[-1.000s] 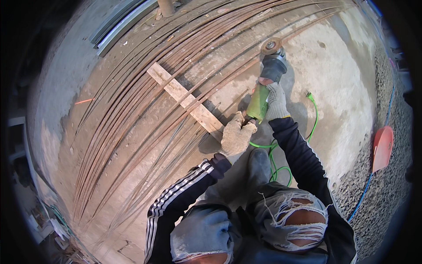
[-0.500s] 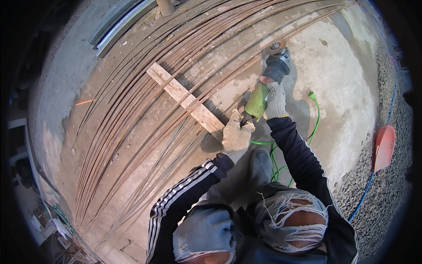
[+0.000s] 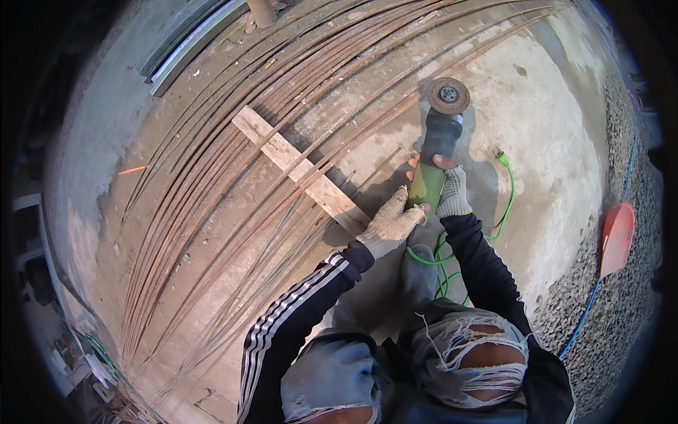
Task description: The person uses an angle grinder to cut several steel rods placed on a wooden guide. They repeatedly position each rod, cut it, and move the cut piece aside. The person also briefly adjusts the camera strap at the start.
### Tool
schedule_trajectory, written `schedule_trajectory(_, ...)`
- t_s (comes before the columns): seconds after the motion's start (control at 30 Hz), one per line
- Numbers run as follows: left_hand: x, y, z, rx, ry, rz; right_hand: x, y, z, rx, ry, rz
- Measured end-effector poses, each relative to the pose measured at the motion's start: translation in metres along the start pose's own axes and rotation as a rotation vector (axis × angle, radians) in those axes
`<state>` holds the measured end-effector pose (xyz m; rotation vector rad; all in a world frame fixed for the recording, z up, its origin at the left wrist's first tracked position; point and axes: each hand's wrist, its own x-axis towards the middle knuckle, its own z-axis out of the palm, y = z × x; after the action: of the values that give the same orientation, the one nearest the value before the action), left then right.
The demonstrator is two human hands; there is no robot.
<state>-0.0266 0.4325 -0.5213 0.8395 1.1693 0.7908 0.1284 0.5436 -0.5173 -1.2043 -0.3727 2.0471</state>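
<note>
while both gloved hands grip the green angle grinder, right hand wraps its body, left hand closed on the rear end. grinder disc held above concrete floor, beside long steel rebars crossing a wooden plank. green cable trails behind.

- Bright, even daylight on the concrete floor; soft shadows fall toward the lower left.
- Centre sharp, no glare.
- Fisheye bends the steel rods; the rim darkens to black.
</note>
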Motion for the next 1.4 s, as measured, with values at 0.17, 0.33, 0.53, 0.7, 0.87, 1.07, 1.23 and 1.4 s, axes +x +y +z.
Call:
schedule_trajectory(0.17, -0.002, 0.007, 0.031, 0.338, 0.179, -0.132, 0.018, 0.018, -0.044, -0.859, 0.262, -0.334)
schedule_trajectory(0.33, 0.005, -0.001, 0.008, 0.475, 0.093, 0.009, 0.056, 0.023, -0.086, -0.537, 0.199, -0.338)
schedule_trajectory(0.53, -0.024, -0.022, -0.016, 0.422, 0.104, 0.032, 0.1, -0.025, -0.102, -0.26, 0.357, -0.391)
schedule_trajectory(0.7, -0.025, -0.015, -0.016, 0.424, 0.049, 0.014, 0.131, -0.053, -0.111, -0.483, 0.566, -0.415)
schedule_trajectory(0.87, -0.019, -0.003, -0.016, 0.313, 0.052, -0.032, 0.135, -0.063, -0.126, -0.832, 0.549, -0.433)
schedule_trajectory(1.07, -0.011, 0.001, -0.042, 0.381, 0.114, 0.011, 0.104, -0.089, -0.184, -1.445, 0.925, -0.91)
schedule_trajectory(1.23, -0.022, 0.003, -0.08, 0.085, 0.264, 0.023, 0.077, -0.102, -0.241, -1.958, 1.016, -0.231)
schedule_trajectory(1.4, -0.035, 0.015, -0.121, 0.658, 0.323, 0.275, 0.052, -0.094, -0.249, -1.864, 0.942, -0.36)
